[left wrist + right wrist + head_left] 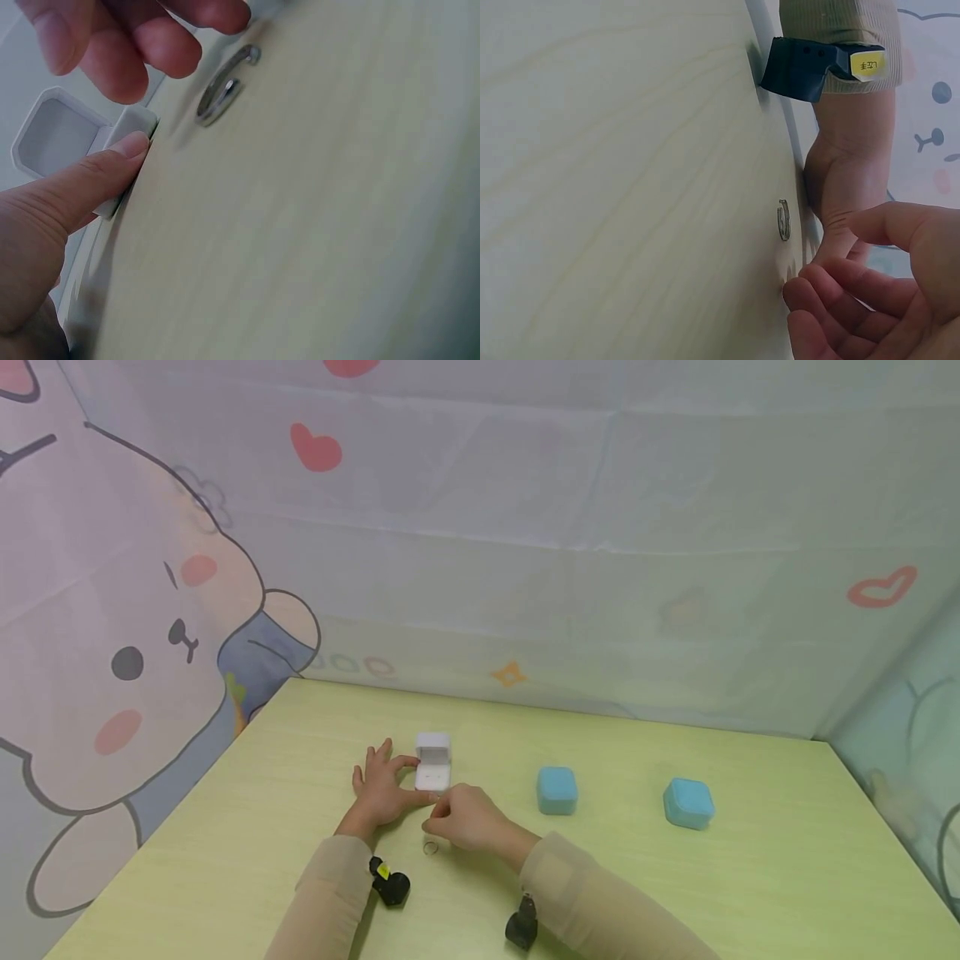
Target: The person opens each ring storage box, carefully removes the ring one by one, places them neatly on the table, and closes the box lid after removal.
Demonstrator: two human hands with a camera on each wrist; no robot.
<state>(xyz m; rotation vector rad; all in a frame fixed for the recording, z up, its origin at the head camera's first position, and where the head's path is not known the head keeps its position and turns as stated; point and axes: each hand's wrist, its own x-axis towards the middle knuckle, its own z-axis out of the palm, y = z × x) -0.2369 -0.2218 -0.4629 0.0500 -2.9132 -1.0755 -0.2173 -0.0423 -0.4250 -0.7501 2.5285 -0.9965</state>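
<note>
A small white ring box (433,777) stands on the table with its lid raised. My left hand (384,793) holds it, the thumb (97,176) along its front and the index finger at its left side. A silver ring (225,86) with a gap in its band lies on the table nearer to me; it also shows in the right wrist view (784,220). Above and beside this ring is my right hand (468,818), fingers loosely bent and the thumb apart from them, with nothing between.
Two light-blue boxes with rounded corners, a nearer-to-middle box (557,791) and a farther-right box (688,803), stand to the right on the pale table (787,877). A printed cloth (525,527) hangs behind the table. Black wrist cameras (390,885) are strapped under both sleeves.
</note>
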